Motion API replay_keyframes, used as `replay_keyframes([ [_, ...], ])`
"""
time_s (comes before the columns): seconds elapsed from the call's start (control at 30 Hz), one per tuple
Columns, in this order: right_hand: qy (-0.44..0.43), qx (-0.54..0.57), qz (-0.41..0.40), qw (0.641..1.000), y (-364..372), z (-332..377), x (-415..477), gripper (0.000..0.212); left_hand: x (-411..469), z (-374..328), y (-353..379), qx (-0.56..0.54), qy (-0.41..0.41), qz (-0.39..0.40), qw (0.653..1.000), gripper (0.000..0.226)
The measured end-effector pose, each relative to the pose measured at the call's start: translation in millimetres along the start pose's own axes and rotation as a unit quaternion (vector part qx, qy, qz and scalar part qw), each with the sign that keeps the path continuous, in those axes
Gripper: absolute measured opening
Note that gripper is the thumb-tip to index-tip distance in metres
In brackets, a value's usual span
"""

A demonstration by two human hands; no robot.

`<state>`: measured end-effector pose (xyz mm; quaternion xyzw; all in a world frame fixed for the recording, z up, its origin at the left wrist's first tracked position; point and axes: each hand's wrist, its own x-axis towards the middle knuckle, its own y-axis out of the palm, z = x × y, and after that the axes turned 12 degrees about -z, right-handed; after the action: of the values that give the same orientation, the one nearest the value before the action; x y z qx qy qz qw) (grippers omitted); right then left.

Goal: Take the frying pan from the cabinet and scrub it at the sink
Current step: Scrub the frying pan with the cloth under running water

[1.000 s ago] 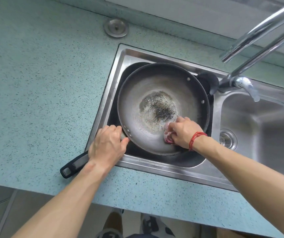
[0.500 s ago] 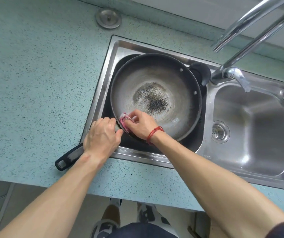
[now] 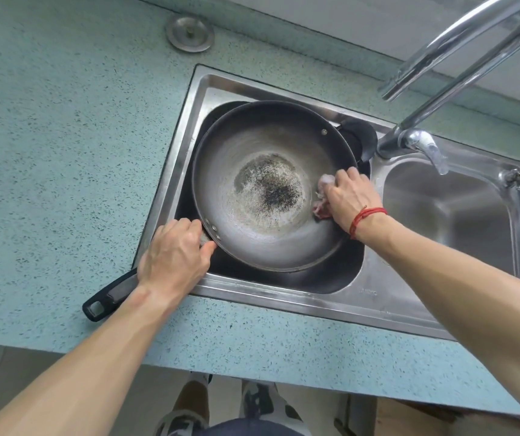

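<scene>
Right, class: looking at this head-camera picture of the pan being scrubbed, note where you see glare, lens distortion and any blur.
Head view: glare streaks the chrome faucet and brightens the empty right sink basin; the wide-angle lens bows the countertop edge and stretches both forearms; the frying pan and its burnt patch look sharp, while the scrubber under the right hand is slightly smeared.

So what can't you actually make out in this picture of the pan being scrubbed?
All in the head view:
- Scrubber: mostly covered by the right hand; its type is unclear.
- Pan handle: its middle is hidden under the left hand, which grips where it meets the frying pan.
- Left sink basin: the floor and drain are hidden by the pan.
- Faucet: cut off by the top right edge.
- Water flow: too faint to tell.
</scene>
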<state>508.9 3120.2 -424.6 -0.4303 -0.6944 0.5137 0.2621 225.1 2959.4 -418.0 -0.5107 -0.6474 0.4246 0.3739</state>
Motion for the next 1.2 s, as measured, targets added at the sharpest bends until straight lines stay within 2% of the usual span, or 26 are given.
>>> replay_keyframes([
  [0.13,0.057,0.011,0.038,0.998,-1.2,26.2,-6.8,0.041,-0.4,-0.2,0.5,0.004,-0.006,0.004,1.0,0.022],
  [0.23,0.11,0.111,0.121,0.98,-10.3,57.2,-14.0,0.046,-0.6,-0.1,1.3,0.001,-0.007,-0.002,1.0,0.022],
  [0.33,0.15,0.251,0.171,0.941,-27.6,99.4,-22.9,0.048,-0.4,0.1,1.3,-0.001,-0.007,-0.004,1.0,0.022],
  [0.43,0.165,0.361,0.182,0.9,-44.3,142.5,-11.4,0.047,-1.1,1.0,1.1,-0.001,0.001,-0.009,1.0,0.021],
  [0.5,0.208,0.431,0.172,0.861,-55.6,162.0,4.4,0.045,-1.0,1.7,1.9,-0.001,0.013,-0.009,1.0,0.022],
  [0.57,0.24,0.477,0.158,0.83,-62.6,170.6,15.5,0.041,-0.1,2.4,2.8,-0.004,0.015,-0.003,1.0,0.023],
  [0.63,0.234,0.49,0.162,0.824,-61.9,169.0,15.4,0.041,0.7,3.4,4.3,-0.008,0.01,0.003,1.0,0.025],
  [0.7,0.202,0.47,0.186,0.839,-59.6,156.1,2.8,0.05,-0.3,4.2,5.6,-0.013,0.011,0.001,1.0,0.025],
  [0.77,0.159,0.413,0.216,0.87,-52.6,134.4,-12.5,0.057,-0.8,4.7,5.7,-0.014,0.005,0.004,1.0,0.024],
  [0.83,0.122,0.341,0.251,0.898,-43.1,106.3,-24.9,0.057,-1.0,5.9,6.4,-0.014,-0.003,0.013,1.0,0.023],
  [0.9,0.092,0.259,0.253,0.928,-35.8,74.2,-27.0,0.055,-1.0,7.1,6.6,-0.012,-0.002,0.017,1.0,0.023],
  [0.97,0.044,0.152,0.197,0.967,-27.4,41.2,-16.6,0.053,-0.6,7.2,5.7,-0.013,0.004,0.017,1.0,0.024],
  [1.03,-0.004,0.046,0.113,0.993,-20.4,11.0,1.6,0.045,-0.6,7.0,5.0,-0.015,0.013,0.012,1.0,0.025],
  [1.1,-0.022,-0.014,0.045,0.999,-15.8,-10.5,18.1,0.031,-0.8,7.0,5.2,-0.014,0.016,0.007,1.0,0.026],
  [1.2,-0.047,-0.061,0.037,0.996,-20.7,-14.9,23.3,0.031,-0.1,7.2,6.2,-0.008,0.013,0.009,1.0,0.025],
])
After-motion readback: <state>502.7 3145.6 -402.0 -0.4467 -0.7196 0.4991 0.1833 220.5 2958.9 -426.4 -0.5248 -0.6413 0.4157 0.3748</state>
